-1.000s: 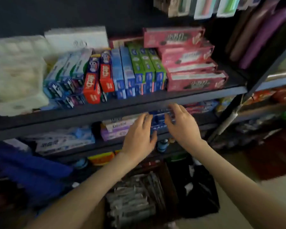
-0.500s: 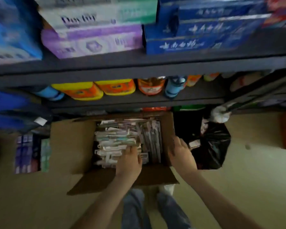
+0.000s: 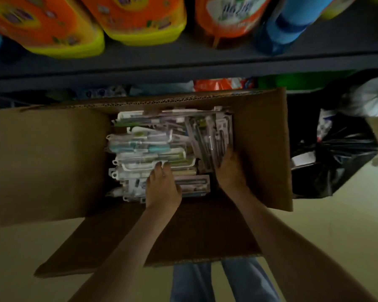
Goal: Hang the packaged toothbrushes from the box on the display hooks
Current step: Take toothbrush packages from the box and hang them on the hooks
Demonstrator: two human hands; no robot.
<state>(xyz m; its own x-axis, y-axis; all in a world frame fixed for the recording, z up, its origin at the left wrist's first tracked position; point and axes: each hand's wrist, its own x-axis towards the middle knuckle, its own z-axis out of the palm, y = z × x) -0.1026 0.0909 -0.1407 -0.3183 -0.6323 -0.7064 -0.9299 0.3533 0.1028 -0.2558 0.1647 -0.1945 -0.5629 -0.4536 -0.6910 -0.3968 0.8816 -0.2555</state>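
Box (image 3: 42, 160) on floor (image 3: 336, 225) below shelf (image 3: 183, 62), full of toothbrush packs (image 3: 148, 147). Left hand (image 3: 163, 188): fingers together, tips resting on flat stack. Right hand (image 3: 230, 171): fingers buried among upright packs; grip can't be told.

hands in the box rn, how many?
2: left hand on the flat stack of toothbrush packs mid-box, right hand against the upright packs by the right wall.

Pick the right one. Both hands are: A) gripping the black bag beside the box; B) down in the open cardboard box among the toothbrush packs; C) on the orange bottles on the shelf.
B: the left hand and the right hand both reach into the cardboard box, fingertips at the toothbrush packs.
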